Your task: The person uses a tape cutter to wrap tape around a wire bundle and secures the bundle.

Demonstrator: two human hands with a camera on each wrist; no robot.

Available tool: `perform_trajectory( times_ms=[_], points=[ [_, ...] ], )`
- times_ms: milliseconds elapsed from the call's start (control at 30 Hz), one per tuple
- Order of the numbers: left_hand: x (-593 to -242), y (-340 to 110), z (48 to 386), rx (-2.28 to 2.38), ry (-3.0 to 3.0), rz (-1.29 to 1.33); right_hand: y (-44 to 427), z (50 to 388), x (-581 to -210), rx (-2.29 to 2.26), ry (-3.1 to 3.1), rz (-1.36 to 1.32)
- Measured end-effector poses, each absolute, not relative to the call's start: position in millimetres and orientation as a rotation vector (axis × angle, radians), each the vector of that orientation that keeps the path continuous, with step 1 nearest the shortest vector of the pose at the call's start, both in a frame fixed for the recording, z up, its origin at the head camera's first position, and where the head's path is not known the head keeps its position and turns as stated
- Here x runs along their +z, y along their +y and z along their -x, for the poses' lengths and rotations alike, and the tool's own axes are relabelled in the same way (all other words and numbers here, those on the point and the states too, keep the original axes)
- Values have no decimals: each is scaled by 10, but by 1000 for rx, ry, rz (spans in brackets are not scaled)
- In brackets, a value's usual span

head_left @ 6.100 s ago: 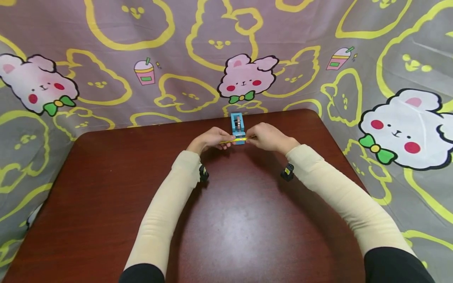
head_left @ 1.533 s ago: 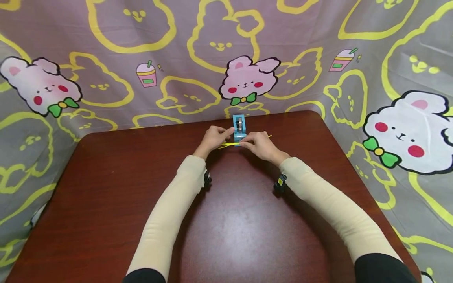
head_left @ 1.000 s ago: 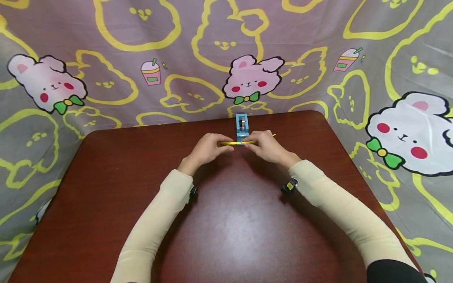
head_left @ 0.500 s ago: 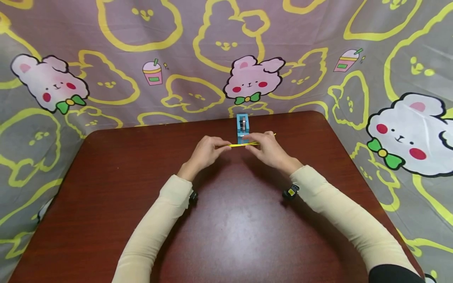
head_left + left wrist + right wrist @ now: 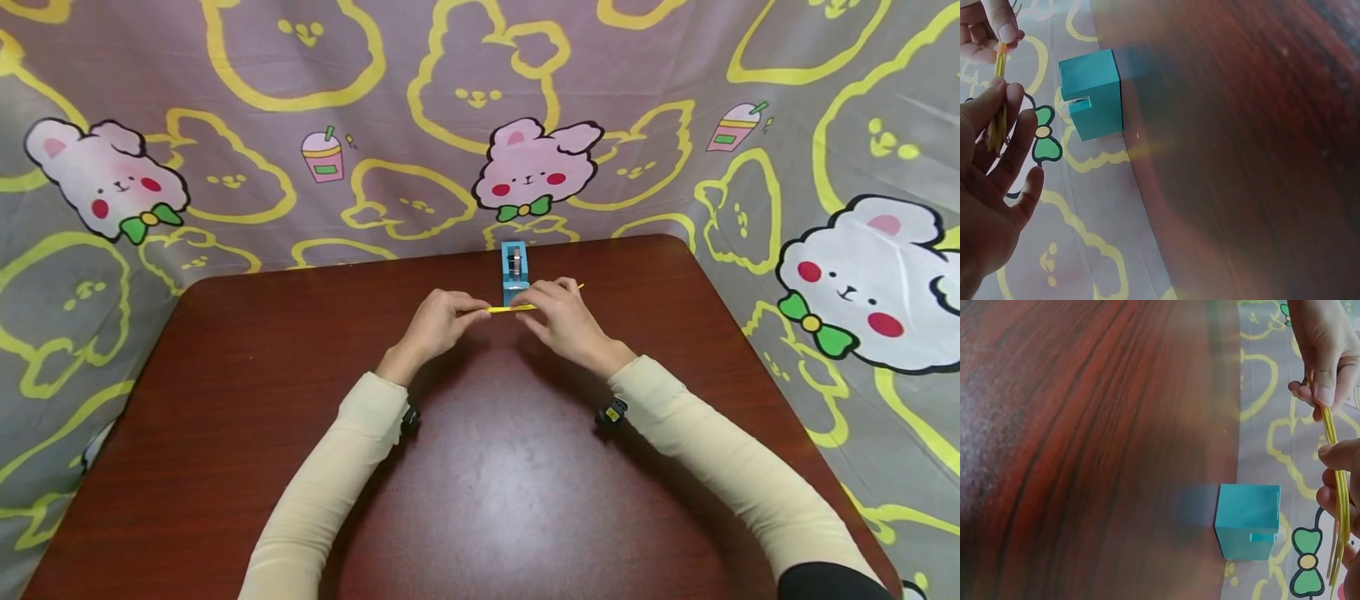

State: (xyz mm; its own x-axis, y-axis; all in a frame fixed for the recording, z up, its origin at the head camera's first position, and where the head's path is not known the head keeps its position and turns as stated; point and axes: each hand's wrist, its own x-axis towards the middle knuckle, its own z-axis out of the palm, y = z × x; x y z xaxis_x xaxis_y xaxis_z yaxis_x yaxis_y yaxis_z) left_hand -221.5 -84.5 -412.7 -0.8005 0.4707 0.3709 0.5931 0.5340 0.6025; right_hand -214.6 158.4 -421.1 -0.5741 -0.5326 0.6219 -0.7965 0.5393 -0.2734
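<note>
A slim bundle of thin yellow strands (image 5: 502,310), wire-like, stretches between both hands just in front of the blue tape dispenser (image 5: 515,267). My left hand (image 5: 437,325) pinches its left end between thumb and fingers. Farther right along the bundle, my right hand (image 5: 564,321) holds it with thumb and fingers, and a tip sticks out past that hand. In the right wrist view, several loose strand ends hang below the right fingers (image 5: 1329,494). A small orange spot shows on the bundle in the left wrist view. The dispenser stands apart from the bundle there.
The dark reddish-brown wooden table (image 5: 300,350) reaches back to a grey cloth (image 5: 405,108) with cartoon rabbits, hung behind and at both sides. The dispenser stands near the table's far edge. A small black camera (image 5: 611,412) is on the right wrist, another (image 5: 409,417) on the left.
My left hand has shifted left along the bundle and now pinches its end. The right fingers have moved slightly over the strands. The tape dispenser stays where it was on the table.
</note>
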Motion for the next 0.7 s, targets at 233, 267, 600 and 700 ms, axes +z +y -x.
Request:
perform_trajectory(
  times_ms=[233,267,600,700],
  points=[
    [-4135,-840,2212,-1131,-2562,946,1598,2163,-4190,719,-2344,-1076],
    [-4137,-841,2214,-1128,-2557,949,1599,2165,-4181,715,-2354,-1075],
    [-4133,-871,2238,-1059,-2473,1042,1612,2173,-4017,735,-2587,-1143],
    [-4132,-886,2246,-1008,-2461,1073,1612,2194,-3965,773,-2689,-1188]
  ],
)
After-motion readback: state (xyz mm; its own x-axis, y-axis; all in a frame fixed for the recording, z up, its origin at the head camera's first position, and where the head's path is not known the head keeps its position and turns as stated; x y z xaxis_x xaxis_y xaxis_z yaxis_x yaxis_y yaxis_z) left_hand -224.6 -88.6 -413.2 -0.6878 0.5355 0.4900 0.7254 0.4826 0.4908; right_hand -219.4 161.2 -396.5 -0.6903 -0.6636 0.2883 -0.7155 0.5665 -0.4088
